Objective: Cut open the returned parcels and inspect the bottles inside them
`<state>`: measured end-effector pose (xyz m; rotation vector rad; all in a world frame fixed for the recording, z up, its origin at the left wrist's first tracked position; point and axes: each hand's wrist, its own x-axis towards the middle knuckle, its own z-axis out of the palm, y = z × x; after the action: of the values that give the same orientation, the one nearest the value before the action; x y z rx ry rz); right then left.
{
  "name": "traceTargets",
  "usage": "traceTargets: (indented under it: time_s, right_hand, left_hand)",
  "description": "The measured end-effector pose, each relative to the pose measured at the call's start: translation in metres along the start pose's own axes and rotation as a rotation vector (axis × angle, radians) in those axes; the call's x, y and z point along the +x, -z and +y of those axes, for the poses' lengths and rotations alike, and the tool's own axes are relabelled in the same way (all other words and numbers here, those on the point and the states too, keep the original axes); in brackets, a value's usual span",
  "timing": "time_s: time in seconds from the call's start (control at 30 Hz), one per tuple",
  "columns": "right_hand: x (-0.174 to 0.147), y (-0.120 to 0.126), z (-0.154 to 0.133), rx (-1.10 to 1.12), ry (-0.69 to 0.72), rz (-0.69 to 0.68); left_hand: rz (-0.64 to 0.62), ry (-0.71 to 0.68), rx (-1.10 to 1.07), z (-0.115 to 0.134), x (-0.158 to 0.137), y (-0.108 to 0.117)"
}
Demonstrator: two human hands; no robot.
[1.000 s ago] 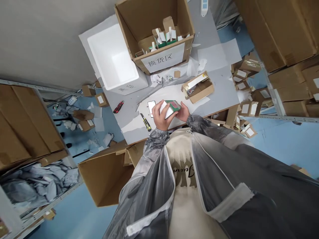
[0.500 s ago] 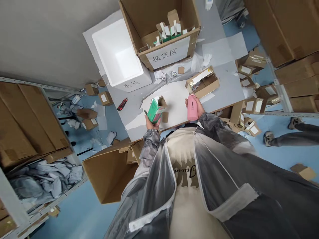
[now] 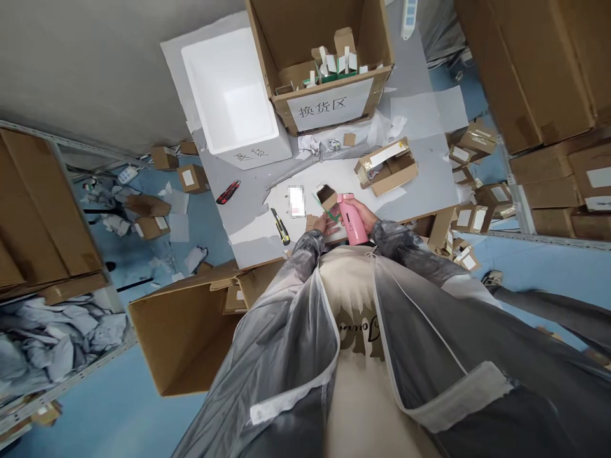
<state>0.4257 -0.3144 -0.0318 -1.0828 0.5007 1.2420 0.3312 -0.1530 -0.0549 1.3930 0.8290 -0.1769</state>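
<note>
My right hand point(image 3: 366, 217) is wrapped around a pink bottle point(image 3: 353, 222), which tilts with its top toward the upper left. Close beside it, my left hand point(image 3: 325, 224) grips a small green carton point(image 3: 327, 196). The carton's open end shows a brown inside, and part of its green side is hidden by the hand and the bottle. On the white sheet left of the carton lie a blurred white rectangular item point(image 3: 296, 201) and a yellow-and-black box cutter point(image 3: 280, 227).
A red-and-black box cutter point(image 3: 228, 192) lies at the table's left. Behind stand a white foam box point(image 3: 248, 156) and a large cardboard box point(image 3: 281, 105) with several opened cartons. An open small box point(image 3: 394, 175) sits right. Below left is an open cardboard box point(image 3: 186, 337). A person's leg point(image 3: 539, 302) shows at right.
My left hand has moved right with the green carton, bringing it against or near the bottle. The bottle has tilted and shifted left. The white item and yellow-and-black cutter now show.
</note>
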Motion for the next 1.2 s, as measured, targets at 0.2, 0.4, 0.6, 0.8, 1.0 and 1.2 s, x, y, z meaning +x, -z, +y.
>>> traceTargets:
  time_s: [0.2,0.4,0.6,0.8,1.0,1.2]
  right_hand:
    - [-0.013,-0.006,-0.004,-0.001,0.262,0.006]
    - [-0.048,-0.012,-0.024,-0.012,0.505,-0.021]
    - [-0.069,-0.033,-0.049,-0.179,0.686,-0.036]
    - [-0.07,-0.047,-0.067,-0.224,0.722,-0.107]
    - [-0.058,-0.053,-0.076,-0.103,0.681,-0.015]
    - [-0.053,-0.058,-0.076,-0.009,0.511,-0.036]
  left_hand:
    - [0.208,0.489,-0.063,-0.023,0.039,-0.001]
    - [0.211,0.454,-0.105,-0.011,0.016,0.009]
    - [-0.275,-0.283,0.176,0.015,-0.043,0.003]
    - [-0.014,-0.488,0.662,0.036,-0.041,-0.009]
    - [0.139,-0.643,0.832,0.061,-0.037,-0.003]
    - [0.07,-0.683,0.803,0.08,-0.034,0.015]
